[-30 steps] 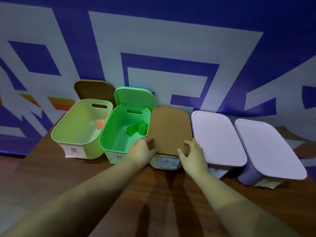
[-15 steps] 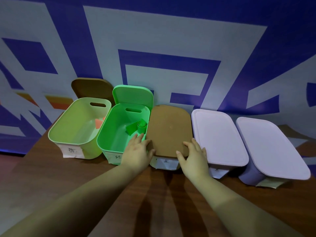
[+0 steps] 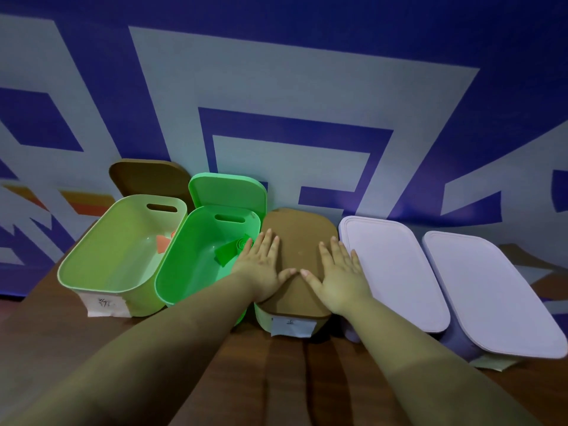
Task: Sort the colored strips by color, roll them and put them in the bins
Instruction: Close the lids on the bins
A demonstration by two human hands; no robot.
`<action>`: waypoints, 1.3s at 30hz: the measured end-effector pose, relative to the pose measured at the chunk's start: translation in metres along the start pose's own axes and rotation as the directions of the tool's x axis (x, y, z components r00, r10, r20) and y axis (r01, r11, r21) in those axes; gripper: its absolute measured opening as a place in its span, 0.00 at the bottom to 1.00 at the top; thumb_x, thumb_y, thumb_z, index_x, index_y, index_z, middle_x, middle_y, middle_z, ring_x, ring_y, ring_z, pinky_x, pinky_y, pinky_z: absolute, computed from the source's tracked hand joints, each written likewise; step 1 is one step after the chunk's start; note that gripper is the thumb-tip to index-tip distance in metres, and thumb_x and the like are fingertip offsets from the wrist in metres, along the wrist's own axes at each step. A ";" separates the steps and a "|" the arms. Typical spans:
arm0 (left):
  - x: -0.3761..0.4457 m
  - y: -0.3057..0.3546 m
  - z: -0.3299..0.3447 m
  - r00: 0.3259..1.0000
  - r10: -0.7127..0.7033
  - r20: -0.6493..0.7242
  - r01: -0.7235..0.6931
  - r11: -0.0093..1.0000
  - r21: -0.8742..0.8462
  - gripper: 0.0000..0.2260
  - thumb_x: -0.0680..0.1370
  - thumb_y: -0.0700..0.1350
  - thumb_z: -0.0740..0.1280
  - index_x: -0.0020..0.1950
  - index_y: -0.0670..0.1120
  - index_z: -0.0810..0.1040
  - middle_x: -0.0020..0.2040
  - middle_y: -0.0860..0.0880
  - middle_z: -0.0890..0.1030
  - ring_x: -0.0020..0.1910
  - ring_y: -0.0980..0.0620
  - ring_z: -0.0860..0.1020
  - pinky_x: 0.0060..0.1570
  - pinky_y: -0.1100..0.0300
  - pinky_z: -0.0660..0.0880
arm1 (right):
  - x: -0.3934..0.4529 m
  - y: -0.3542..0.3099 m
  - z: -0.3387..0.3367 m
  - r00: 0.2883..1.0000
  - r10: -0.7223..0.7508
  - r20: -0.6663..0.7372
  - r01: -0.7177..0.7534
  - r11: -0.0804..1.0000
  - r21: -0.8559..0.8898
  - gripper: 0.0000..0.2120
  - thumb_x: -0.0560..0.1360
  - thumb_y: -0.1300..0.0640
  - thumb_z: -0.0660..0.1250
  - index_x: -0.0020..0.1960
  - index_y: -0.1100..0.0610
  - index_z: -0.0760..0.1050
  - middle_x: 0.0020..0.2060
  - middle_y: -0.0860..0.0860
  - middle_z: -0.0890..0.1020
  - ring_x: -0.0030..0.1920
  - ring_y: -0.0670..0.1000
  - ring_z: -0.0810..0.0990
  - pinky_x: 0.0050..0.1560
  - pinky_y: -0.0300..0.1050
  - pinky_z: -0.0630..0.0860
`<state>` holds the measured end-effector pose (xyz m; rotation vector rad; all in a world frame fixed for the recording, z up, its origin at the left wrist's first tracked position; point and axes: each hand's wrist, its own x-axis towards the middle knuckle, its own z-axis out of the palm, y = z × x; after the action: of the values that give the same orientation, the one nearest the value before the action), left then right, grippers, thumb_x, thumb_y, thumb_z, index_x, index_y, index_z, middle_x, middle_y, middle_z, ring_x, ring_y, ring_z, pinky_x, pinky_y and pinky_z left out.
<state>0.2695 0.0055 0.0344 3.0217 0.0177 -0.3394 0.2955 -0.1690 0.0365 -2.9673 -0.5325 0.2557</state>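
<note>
Five bins stand in a row against the wall. The middle bin point(image 3: 264, 319) wears a brown lid point(image 3: 299, 238). My left hand point(image 3: 261, 265) and my right hand point(image 3: 338, 273) both lie flat on that lid, fingers straight and spread, thumbs almost touching. To its left an open bright green bin point(image 3: 172, 290) holds a rolled green strip point(image 3: 233, 250). Farther left a pale green open bin point(image 3: 92, 272) holds an orange strip point(image 3: 162, 242).
Two lilac bins with shut lids point(image 3: 396, 272) point(image 3: 491, 296) stand to the right. A brown lid point(image 3: 147, 176) and a green lid point(image 3: 227, 192) lean on the blue and grey wall behind the open bins. The wooden table point(image 3: 46, 342) extends toward me.
Both hands let go of the near edge of the brown lid and slid forward onto its top, now lying flat. The camera has moved closer.
</note>
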 end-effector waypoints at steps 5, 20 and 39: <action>0.025 -0.001 -0.003 0.999 0.024 -0.024 -0.024 1.000 0.003 0.36 0.79 0.64 0.46 0.77 0.42 0.39 0.78 0.44 0.39 0.77 0.48 0.38 0.74 0.53 0.38 | 0.023 0.004 0.002 1.000 -0.028 0.006 0.029 0.999 -0.019 0.46 0.68 0.27 0.35 0.78 0.55 0.43 0.77 0.54 0.42 0.77 0.51 0.40 0.73 0.48 0.35; 0.066 -0.016 0.013 0.994 0.050 -0.096 -0.053 0.998 -0.028 0.48 0.63 0.69 0.30 0.78 0.44 0.42 0.78 0.44 0.40 0.77 0.48 0.39 0.73 0.52 0.37 | 0.069 0.009 0.007 0.997 -0.079 0.027 0.080 0.994 -0.071 0.52 0.61 0.26 0.28 0.78 0.53 0.41 0.77 0.54 0.42 0.77 0.51 0.38 0.74 0.50 0.33; -0.043 -0.012 0.026 0.969 0.238 -0.064 -0.237 0.971 0.024 0.53 0.61 0.69 0.20 0.77 0.41 0.45 0.78 0.44 0.44 0.77 0.47 0.45 0.71 0.56 0.37 | -0.034 -0.009 0.015 0.995 -0.013 0.095 0.019 0.998 -0.063 0.37 0.76 0.34 0.39 0.77 0.52 0.38 0.77 0.53 0.39 0.76 0.50 0.37 0.73 0.48 0.33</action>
<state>0.2214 0.0152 0.0172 3.0041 -0.3413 -0.2172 0.2579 -0.1719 0.0283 -3.0238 -0.5855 0.3869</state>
